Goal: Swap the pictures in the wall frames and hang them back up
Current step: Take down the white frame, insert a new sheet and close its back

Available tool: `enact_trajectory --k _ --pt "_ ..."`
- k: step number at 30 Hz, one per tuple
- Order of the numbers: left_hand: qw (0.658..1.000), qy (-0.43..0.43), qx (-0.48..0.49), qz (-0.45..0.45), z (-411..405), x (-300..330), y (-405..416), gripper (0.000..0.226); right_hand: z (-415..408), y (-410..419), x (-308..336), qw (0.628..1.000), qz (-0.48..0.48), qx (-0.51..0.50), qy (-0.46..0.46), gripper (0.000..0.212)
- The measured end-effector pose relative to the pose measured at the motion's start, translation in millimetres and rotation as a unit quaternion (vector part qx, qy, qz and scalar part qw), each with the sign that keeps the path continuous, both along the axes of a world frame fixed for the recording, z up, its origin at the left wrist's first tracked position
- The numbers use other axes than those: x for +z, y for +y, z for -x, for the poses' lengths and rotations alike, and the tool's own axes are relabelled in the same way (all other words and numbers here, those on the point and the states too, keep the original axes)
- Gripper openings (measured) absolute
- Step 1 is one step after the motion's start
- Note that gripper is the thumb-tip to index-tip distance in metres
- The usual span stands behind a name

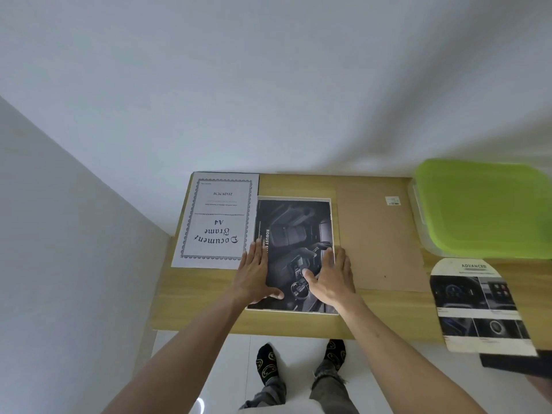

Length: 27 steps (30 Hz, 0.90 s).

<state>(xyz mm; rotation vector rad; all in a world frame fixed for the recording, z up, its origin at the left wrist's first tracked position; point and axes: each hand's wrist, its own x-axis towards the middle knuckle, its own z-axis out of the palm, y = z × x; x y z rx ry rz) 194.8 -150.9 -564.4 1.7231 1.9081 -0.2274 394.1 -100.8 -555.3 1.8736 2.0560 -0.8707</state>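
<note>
I press both grips flat with fingers spread, left hand (pixel 254 271) and right hand (pixel 330 277), on the dark car-interior picture (pixel 294 255) lying between them in its white frame (pixel 334 222) on the counter (pixel 388 312), where uneven pressure could skew or crease it.

Bare table (pixel 209 297) lay open along the front edge and at the front left corner, while a sheet (pixel 216 216) filled the back left corner, cardboard (pixel 379 243) the middle right, and a green-lidded box (pixel 484 207) with a leaflet (pixel 478 306) crowded the right edge.
</note>
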Motion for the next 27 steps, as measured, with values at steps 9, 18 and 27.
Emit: enact_trajectory --k 9,18,27 --pt "0.998 -0.035 0.039 -0.04 -0.2 -4.6 -4.2 0.13 6.4 -1.9 12.5 0.998 -0.019 -0.044 0.048 0.08" --pt "0.994 -0.063 0.058 -0.068 6.5 -3.9 -4.1 0.114 12.5 0.5 23.7 0.93 -0.11 -0.242 0.256 0.036" --pt "0.963 -0.176 0.161 -0.124 11.3 4.2 -14.7 0.094 -10.6 27.2 23.5 0.848 0.033 -0.379 0.37 0.035"
